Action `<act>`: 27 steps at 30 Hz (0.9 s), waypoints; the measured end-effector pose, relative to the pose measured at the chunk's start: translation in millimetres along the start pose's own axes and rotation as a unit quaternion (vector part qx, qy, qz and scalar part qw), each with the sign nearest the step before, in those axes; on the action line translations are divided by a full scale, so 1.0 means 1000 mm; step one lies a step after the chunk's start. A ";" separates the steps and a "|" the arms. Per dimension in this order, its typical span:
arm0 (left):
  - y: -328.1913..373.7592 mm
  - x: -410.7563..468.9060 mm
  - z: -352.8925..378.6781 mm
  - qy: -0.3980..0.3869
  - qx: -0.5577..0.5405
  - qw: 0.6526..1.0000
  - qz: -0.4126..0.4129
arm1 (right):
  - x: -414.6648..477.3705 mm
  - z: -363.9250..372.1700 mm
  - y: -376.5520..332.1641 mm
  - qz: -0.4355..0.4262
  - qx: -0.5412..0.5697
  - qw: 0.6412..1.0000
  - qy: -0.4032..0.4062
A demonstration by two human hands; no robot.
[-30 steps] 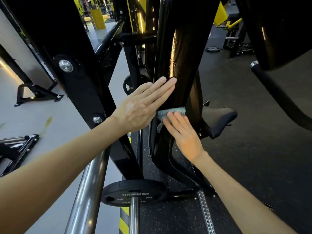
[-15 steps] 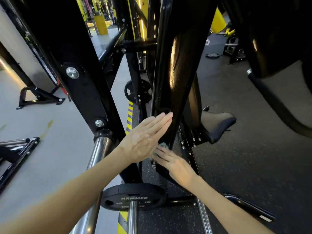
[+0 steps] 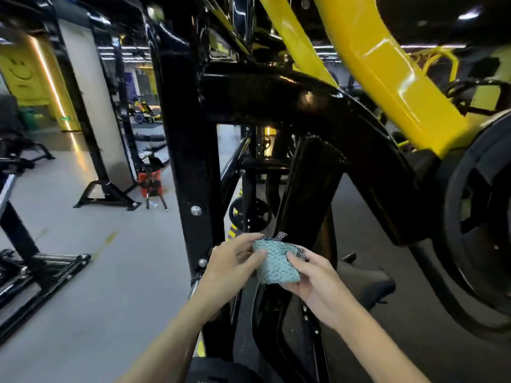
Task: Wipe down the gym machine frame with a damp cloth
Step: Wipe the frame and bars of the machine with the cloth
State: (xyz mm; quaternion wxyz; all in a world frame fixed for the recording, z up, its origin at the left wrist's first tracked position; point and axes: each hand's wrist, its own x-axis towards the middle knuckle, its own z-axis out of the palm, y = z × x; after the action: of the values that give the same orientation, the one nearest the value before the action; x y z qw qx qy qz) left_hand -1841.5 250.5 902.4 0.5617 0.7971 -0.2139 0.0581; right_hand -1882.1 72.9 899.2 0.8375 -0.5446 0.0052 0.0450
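Note:
A folded teal cloth (image 3: 276, 262) with a black-and-white trimmed edge is held in front of the black machine frame (image 3: 307, 205), off its surface. My left hand (image 3: 235, 265) pinches the cloth's left side between thumb and fingers. My right hand (image 3: 315, 283) cups it from below and the right, thumb on top. Behind the hands stand a black upright post (image 3: 190, 150) with bolts and a curved black frame arm (image 3: 345, 120). A yellow lever arm (image 3: 387, 70) slopes down to the right above.
A black weight plate (image 3: 481, 214) hangs on the right. A black seat pad (image 3: 367, 283) sits just right of my hands. Other machine bases (image 3: 44, 275) and a stand (image 3: 107, 194) occupy the grey floor at left. A smaller plate (image 3: 250, 214) is behind the frame.
Both hands have left the frame; the cloth is now held between them in the air. The view has risen from the lower frame to the upper frame and yellow arm.

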 end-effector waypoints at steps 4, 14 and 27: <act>0.033 -0.016 -0.026 0.070 -0.045 0.996 -0.039 | -0.001 0.025 -0.023 0.004 -0.024 0.998 -0.049; 0.035 -0.066 -0.113 0.145 -0.023 0.985 -0.089 | 0.004 0.110 -0.002 0.003 -0.144 0.980 -0.138; -0.029 -0.083 -0.261 0.217 -0.021 0.974 -0.053 | 0.023 0.270 0.053 -0.044 -0.180 0.973 -0.140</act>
State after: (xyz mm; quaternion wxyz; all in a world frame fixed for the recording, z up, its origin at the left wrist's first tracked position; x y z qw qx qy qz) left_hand -1866.6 521.4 944.1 0.6136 0.7637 -0.0454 0.1956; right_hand -1874.8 342.3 959.1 0.7195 -0.6742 -0.1440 0.0842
